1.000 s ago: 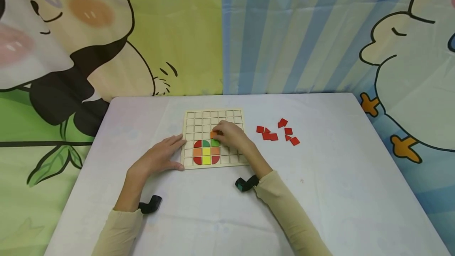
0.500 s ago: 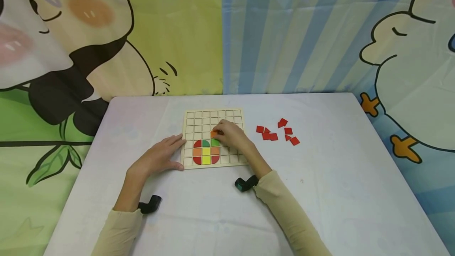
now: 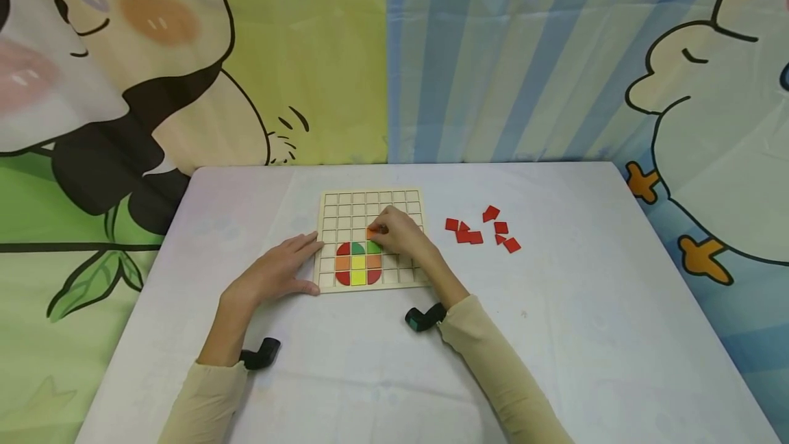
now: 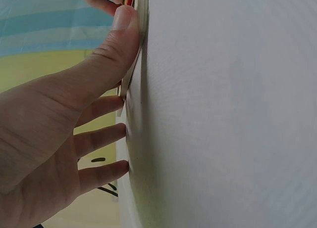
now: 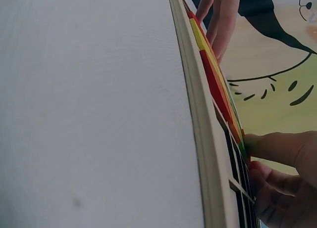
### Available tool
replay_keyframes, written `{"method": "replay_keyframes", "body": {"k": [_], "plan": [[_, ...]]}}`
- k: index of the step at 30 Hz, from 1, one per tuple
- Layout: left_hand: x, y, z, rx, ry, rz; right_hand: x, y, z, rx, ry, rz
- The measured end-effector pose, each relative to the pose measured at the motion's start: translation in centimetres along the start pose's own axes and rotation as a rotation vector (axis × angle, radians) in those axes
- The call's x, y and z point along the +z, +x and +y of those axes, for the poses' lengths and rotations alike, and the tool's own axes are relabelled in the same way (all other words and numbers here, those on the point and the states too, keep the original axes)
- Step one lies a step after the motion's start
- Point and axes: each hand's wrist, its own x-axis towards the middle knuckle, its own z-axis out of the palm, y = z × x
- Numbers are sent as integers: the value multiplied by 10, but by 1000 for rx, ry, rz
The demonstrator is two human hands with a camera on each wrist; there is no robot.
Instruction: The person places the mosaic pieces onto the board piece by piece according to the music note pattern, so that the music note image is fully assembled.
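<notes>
A light wooden grid board (image 3: 345, 210) lies flat on the table. Red, green, orange and yellow tiles fill cells of its lower left part, the yellow tile (image 3: 358, 277) at the bottom middle. My left hand (image 3: 277, 267) rests at the board's left edge, fingers extended; in the left wrist view its thumb (image 4: 111, 50) touches the board's side. Over the board, my right hand (image 3: 399, 233) pinches a small orange tile (image 3: 371, 233) just beyond the light green tile (image 3: 373, 247). Whether that tile sits fully in its cell cannot be seen.
Several loose red pieces (image 3: 474, 237), squares and triangles, lie on the white tabletop (image 3: 555, 334) to the right of the board. Behind the table hangs a cartoon-printed cloth (image 3: 493, 53). A black device (image 3: 425, 318) is worn at each wrist.
Almost nothing differs. My right hand stays on the orange tile with only a very slight shift, and my left hand keeps its place at the board's edge.
</notes>
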Motion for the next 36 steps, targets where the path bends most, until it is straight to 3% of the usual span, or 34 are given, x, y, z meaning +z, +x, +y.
{"method": "replay_keyframes", "body": {"k": [6, 17, 21, 27, 31, 36], "plan": [[0, 0, 0, -2, -6, -7, 3, 1, 2, 35, 39, 25], [1, 1, -1, 4, -25, -17, 8, 6, 1, 42, 6, 85], [1, 1, -2, 5, -21, -16, -18, -2, -5, 17, 97, 110], [0, 1, -1, 11, -2, -4, -83, -33, 8, -41, 168, 250], [-1, 1, 0, 14, -2, -4, -118, -59, 33, 15, 134, 304], [1, 0, -1, 11, 0, -8, -137, -78, 73, 128, 89, 294]]}}
